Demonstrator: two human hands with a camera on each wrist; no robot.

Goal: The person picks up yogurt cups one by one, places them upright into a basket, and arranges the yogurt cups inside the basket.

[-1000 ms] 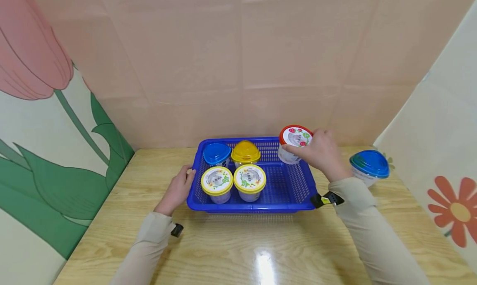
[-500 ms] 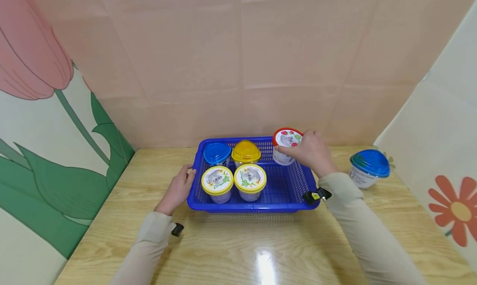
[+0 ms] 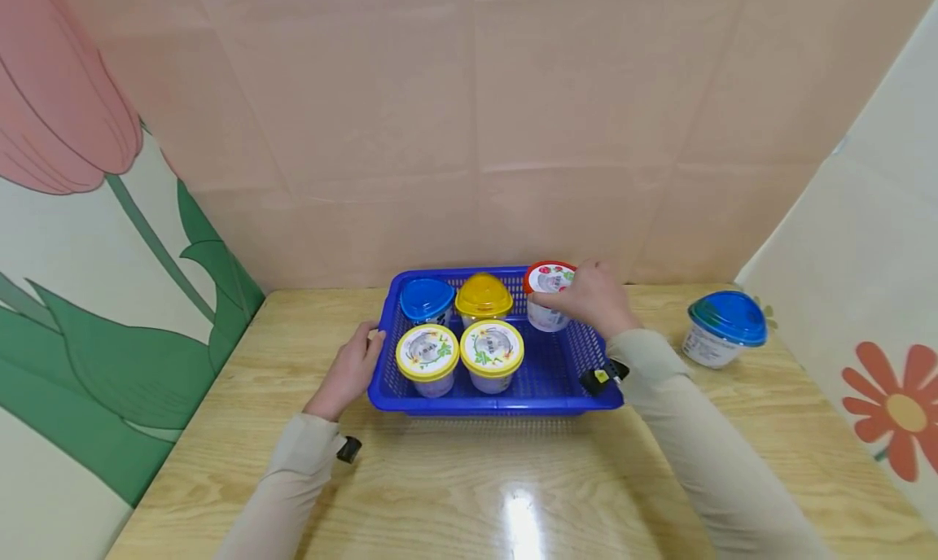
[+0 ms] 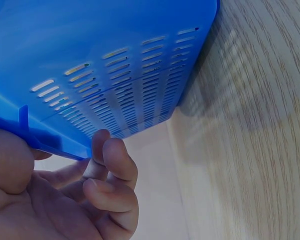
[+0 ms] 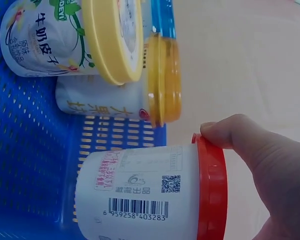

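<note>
My right hand [image 3: 597, 295] grips a white yogurt cup with a red lid [image 3: 542, 314] over the back right of the blue plastic basket [image 3: 542, 405]. Its thumb lies at the red lid's edge in the right wrist view, where the cup's barcode side [image 5: 140, 190] faces the camera. At the basket's left end, my left hand [image 3: 350, 371] holds the rim, with fingers curled under it in the left wrist view. Inside the basket stand two yellow-lidded cups [image 3: 428, 355] in front. Behind them are a blue-lidded cup [image 3: 427, 299] and an amber dome-lidded cup [image 3: 484, 295].
Another cup with a clear blue lid [image 3: 725, 328] stands on the wooden table [image 3: 440, 495] to the right of the basket. A pinkish-beige wall covering [image 3: 469, 137] rises close behind the basket. Flower-patterned panels [image 3: 897, 405] flank the table.
My right hand has moved left and slightly down with the red-lidded yogurt cup, bringing it closer to the amber-lidded cup. The left hand and the basket have stayed in place.
</note>
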